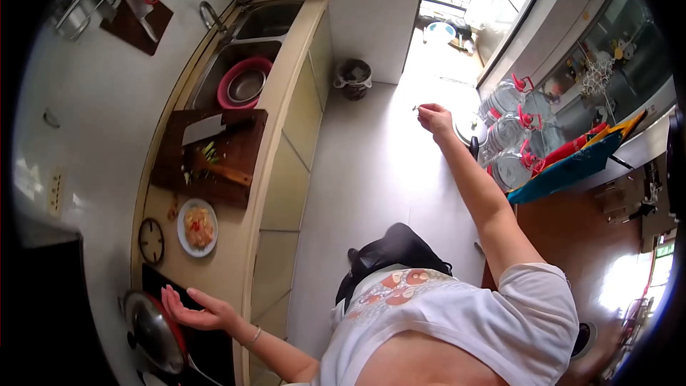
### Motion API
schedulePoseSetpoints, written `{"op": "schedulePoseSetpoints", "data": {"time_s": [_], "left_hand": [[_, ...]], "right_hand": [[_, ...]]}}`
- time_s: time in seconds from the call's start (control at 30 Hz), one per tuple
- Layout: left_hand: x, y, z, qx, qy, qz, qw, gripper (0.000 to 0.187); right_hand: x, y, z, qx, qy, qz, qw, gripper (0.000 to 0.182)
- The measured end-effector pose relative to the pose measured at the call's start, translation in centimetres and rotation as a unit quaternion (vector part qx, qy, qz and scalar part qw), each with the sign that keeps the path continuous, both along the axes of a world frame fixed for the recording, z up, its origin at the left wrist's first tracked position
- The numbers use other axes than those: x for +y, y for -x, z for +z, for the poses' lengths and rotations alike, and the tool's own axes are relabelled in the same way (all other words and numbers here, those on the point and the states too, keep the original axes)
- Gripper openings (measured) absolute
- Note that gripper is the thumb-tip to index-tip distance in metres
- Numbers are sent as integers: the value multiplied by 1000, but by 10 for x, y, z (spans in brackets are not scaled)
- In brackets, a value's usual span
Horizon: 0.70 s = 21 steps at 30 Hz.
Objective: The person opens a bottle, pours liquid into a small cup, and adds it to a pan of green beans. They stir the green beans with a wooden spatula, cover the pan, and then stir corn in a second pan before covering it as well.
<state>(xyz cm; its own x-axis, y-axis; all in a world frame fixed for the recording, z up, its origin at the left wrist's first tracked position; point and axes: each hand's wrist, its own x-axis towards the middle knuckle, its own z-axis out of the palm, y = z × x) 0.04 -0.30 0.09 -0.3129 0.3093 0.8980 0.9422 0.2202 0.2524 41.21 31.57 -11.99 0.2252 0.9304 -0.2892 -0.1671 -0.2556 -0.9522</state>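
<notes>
White printed T-shirt (457, 318) cloth fills the bottom of the view, nearest the camera, with the person's bare arms reaching out on either side. Along the left runs a beige kitchen counter (232, 239) with pale cabinet doors below it. Set into its far end is a double-bowl sink (268, 21). Across the pale floor, at the right, stand large clear water bottles (511, 167) with red handles. Between sink and hob lies a dark wooden chopping board (246, 137). Nearest the body on that side, a red-rimmed pan sits at the black hob (214, 347) under its glass lid (153, 332).

Just beside that lid is the left hand (196, 311), palm turned up and fingers loosely parted, with nothing visible in its grasp (whether a fingertip brushes the rim, I cannot tell). A pink basin (222, 90) rests in the nearer sink bowl, a metal bowl (246, 86) inside it. White plate (196, 252) and reddish chopped food (199, 226) stand on the counter between board and hob. On the board lie a cleaver (203, 131) and some cut greens (209, 150).

Well away from the counter, the right hand (434, 120) is raised over the floor, thumb and fingers drawn into a pinch around a tiny object (414, 108), too small to identify.
</notes>
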Motion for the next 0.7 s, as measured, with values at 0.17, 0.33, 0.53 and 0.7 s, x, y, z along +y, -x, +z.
{"op": "schedulePoseSetpoints", "data": {"time_s": [0.17, 0.33, 0.53, 0.7], "left_hand": [[91, 3, -31, -60, 12, -4, 998, 31], [162, -1, -73, -139, 29, 83, 986, 34], [216, 23, -119, -232, 13, 209, 950, 33], [263, 4, -113, -210, 11, 271, 940, 51]], "right_hand": [[120, 12, -46, 36, 22, -5, 999, 16], [256, 25, -111, -35, 58, 22, 997, 21], [431, 49, -204, -201, 73, 76, 974, 14], [518, 70, -257, -419, 24, 99, 902, 15]]}}
